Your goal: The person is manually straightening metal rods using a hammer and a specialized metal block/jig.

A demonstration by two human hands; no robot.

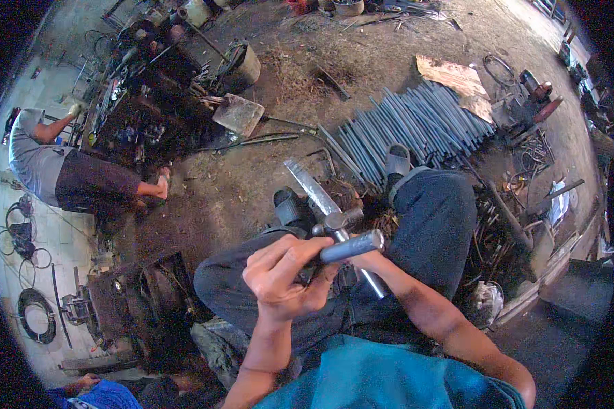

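My left hand (283, 273) is closed round a short, thick blue-grey metal bar (351, 248), its round end pointing right. My right hand (363, 260), partly hidden behind that bar, grips a hammer with a metal head (344, 219). The hammer's shiny handle (373, 284) sticks out below the fingers. Just beyond the head, a flat silvery metal strip (312, 187) slants away to the upper left; whether it touches the hammer I cannot tell. Both hands are above my lap, between my bent knees.
Ahead to the right lies a pile of grey metal rods (416, 129), with a wooden board (454, 78) at its far edge. A shovel (239, 114) and a bucket (242, 66) are at left. Another person (68, 160) works by dark machinery at far left; a blue-clothed person (109, 395) is at lower left.
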